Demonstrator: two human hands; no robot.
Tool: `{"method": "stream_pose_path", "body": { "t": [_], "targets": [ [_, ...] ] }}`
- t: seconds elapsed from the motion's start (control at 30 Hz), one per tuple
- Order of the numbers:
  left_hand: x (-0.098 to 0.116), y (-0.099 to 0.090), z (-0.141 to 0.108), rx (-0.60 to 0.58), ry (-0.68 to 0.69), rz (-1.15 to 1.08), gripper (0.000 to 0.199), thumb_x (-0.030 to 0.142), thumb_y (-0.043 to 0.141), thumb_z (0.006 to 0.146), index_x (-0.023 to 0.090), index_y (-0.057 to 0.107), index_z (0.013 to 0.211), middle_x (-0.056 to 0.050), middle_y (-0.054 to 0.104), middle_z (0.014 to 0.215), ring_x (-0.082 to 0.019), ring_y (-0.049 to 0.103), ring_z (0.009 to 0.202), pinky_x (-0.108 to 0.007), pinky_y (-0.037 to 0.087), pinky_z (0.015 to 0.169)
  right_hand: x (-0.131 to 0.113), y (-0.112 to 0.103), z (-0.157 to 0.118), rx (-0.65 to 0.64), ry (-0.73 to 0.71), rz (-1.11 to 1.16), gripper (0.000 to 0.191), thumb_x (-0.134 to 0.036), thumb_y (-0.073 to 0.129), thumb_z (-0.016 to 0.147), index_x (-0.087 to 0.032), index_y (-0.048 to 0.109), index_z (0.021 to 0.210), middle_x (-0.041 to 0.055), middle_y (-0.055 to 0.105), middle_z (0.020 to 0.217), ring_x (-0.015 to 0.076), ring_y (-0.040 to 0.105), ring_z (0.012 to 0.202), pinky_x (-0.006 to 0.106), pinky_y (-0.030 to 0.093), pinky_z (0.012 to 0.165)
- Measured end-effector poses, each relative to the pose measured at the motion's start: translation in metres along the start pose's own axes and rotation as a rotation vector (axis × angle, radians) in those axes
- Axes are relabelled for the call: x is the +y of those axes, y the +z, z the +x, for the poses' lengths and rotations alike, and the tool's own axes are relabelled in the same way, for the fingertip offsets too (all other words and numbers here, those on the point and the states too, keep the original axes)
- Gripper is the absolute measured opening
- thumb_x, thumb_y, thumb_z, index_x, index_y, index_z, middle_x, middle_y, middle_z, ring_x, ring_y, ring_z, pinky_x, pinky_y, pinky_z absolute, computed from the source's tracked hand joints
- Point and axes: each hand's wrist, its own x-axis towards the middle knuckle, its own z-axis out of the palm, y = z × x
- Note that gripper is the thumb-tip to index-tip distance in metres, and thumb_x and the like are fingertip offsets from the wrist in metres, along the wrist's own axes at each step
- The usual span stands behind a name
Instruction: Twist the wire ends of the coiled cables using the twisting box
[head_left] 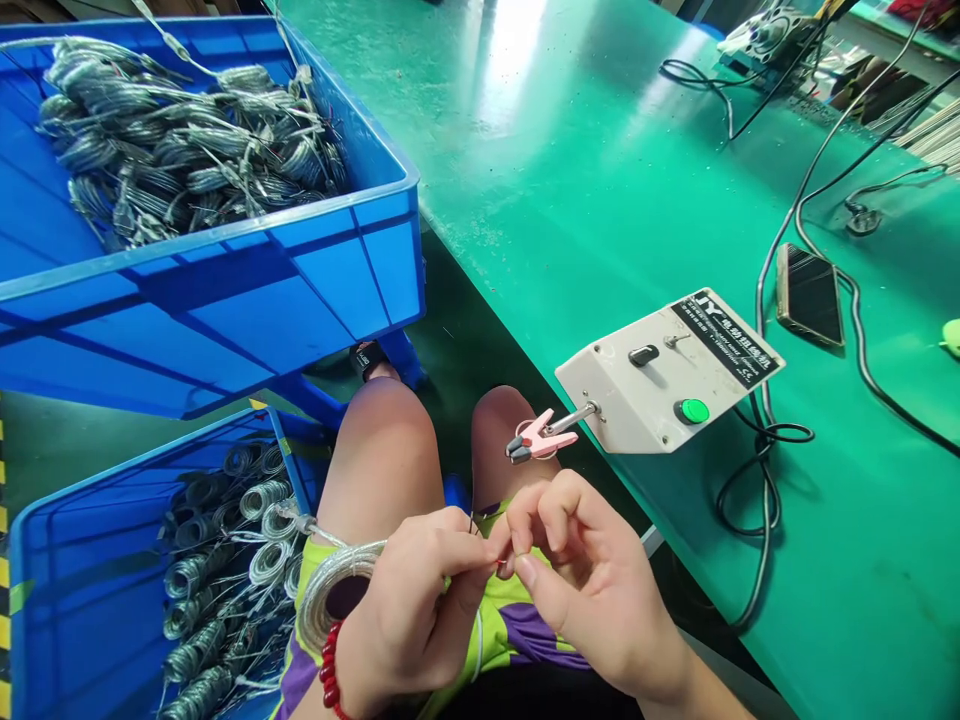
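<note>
In the head view, someone sits by a green table (585, 200) and works with two bare hands. The left hand (420, 600) pinches thin wires (500, 564) with its thumb and finger. A ring of shiny cable (322, 595) sits right by the left hand, on the side away from the right hand, above the lap. The wires are at the tips of the fingers, in front of the palms, with a bit of red peeking out. The right hand (600, 595) has its thumb and finger pressed together on the same wires, and its other fingers are curled. Just past the hands, a pink clip (538, 438) sticks out from a pale box (667, 375) with a green button. Two blue bins full of cable bundles stand on the left.
</note>
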Motion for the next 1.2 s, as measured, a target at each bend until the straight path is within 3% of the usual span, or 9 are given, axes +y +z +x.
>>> {"method": "stream_pose_path", "body": {
  "t": [0.13, 0.23, 0.57, 0.97, 1.2],
  "targets": [
    [0.002, 0.002, 0.004, -0.018, 0.063, 0.102, 0.015, 0.010, 0.055, 0.118, 0.018, 0.066, 0.125, 0.002, 0.059, 0.079, -0.012, 0.051, 0.065, -0.026, 0.039, 0.058, -0.012, -0.004, -0.007, 0.037, 0.191, 0.016, 0.028, -0.012, 0.072, 0.106, -0.026, 0.051, 0.094, -0.0008, 0.069, 0.100, 0.0142, 0.066, 0.090, 0.022, 0.055, 0.082],
    [0.002, 0.002, 0.005, -0.030, 0.078, 0.130, 0.016, 0.008, 0.055, 0.116, 0.017, 0.066, 0.124, 0.002, 0.060, 0.080, -0.012, 0.052, 0.065, -0.026, 0.040, 0.058, -0.015, -0.004, -0.011, 0.051, 0.240, 0.023, 0.027, -0.010, 0.073, 0.105, -0.027, 0.054, 0.095, -0.0008, 0.070, 0.102, 0.0150, 0.065, 0.092, 0.022, 0.054, 0.082],
    [0.000, 0.004, 0.004, -0.048, 0.071, 0.124, 0.034, -0.007, 0.059, 0.102, 0.016, 0.066, 0.126, 0.005, 0.055, 0.080, -0.012, 0.048, 0.065, -0.026, 0.036, 0.058, -0.023, 0.000, -0.005, 0.068, 0.158, -0.140, 0.029, -0.011, 0.077, 0.099, -0.026, 0.054, 0.090, -0.0017, 0.070, 0.097, 0.0145, 0.067, 0.088, 0.021, 0.056, 0.080],
    [0.001, 0.002, 0.005, -0.053, 0.073, 0.179, 0.027, 0.000, 0.056, 0.108, 0.019, 0.066, 0.126, 0.004, 0.057, 0.076, -0.013, 0.049, 0.062, -0.026, 0.035, 0.057, -0.022, 0.002, 0.001, 0.091, 0.122, -0.171, 0.031, -0.011, 0.080, 0.092, -0.025, 0.053, 0.087, -0.0010, 0.069, 0.090, 0.0140, 0.067, 0.080, 0.022, 0.055, 0.073],
    [0.000, 0.001, 0.004, -0.053, 0.061, 0.151, 0.032, -0.003, 0.058, 0.104, 0.018, 0.068, 0.125, 0.004, 0.057, 0.076, -0.013, 0.050, 0.062, -0.026, 0.035, 0.058, -0.016, 0.003, 0.001, 0.104, 0.086, -0.181, 0.032, -0.006, 0.081, 0.086, -0.025, 0.055, 0.088, -0.0016, 0.069, 0.087, 0.0140, 0.068, 0.077, 0.022, 0.057, 0.072]
  ]
}}
